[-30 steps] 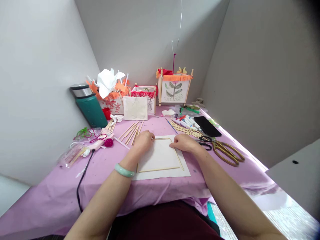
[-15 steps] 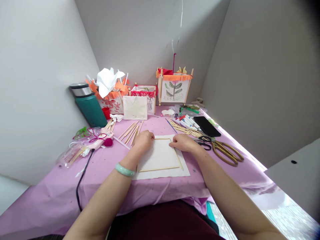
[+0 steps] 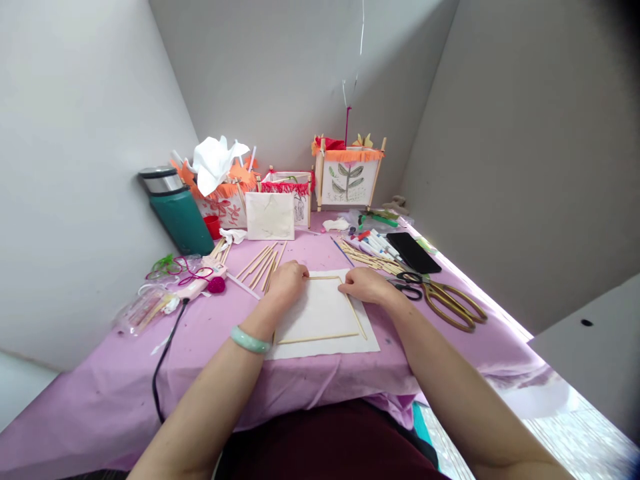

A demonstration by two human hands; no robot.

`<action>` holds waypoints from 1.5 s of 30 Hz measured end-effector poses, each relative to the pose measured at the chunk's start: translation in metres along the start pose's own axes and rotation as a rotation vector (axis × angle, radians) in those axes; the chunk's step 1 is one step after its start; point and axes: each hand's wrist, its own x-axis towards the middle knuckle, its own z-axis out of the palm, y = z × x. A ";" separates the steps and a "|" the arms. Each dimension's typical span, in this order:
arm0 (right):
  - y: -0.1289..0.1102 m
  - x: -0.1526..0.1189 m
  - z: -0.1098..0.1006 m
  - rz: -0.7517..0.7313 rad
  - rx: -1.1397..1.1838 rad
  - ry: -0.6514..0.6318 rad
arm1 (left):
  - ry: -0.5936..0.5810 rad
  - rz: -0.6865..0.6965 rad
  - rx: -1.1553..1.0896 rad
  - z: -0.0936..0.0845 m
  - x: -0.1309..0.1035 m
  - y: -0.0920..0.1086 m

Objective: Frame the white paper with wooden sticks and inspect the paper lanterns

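Note:
A sheet of white paper (image 3: pixel 320 313) lies near the front edge of the table, with thin wooden sticks set on it in a square outline. My left hand (image 3: pixel 287 283), a pale green bangle (image 3: pixel 250 340) at its wrist, pinches the left end of the far stick (image 3: pixel 324 277). At the far right corner, my right hand (image 3: pixel 367 285) has its fingers closed on the upper part of the right stick (image 3: pixel 356 317). The near stick (image 3: pixel 320 339) lies untouched along the front. Most of the left side is hidden by my left hand and forearm.
Loose sticks (image 3: pixel 260 265) lie left of the paper, near a pink glue gun (image 3: pixel 200 283) with a black cord. Gold-handled scissors (image 3: pixel 453 303), a phone (image 3: pixel 414 252) and markers (image 3: pixel 383 245) are at right. Behind stand a green flask (image 3: pixel 180 217) and decorated paper lanterns (image 3: pixel 350 180).

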 end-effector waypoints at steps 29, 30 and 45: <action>-0.003 0.000 0.000 0.007 -0.007 -0.008 | -0.133 0.271 -0.195 -0.007 -0.095 0.050; -0.003 0.000 -0.001 0.010 -0.010 -0.011 | -0.132 0.272 -0.201 -0.006 -0.095 0.050; -0.004 0.000 0.002 0.030 -0.018 0.019 | -0.108 0.242 -0.204 -0.004 -0.101 0.053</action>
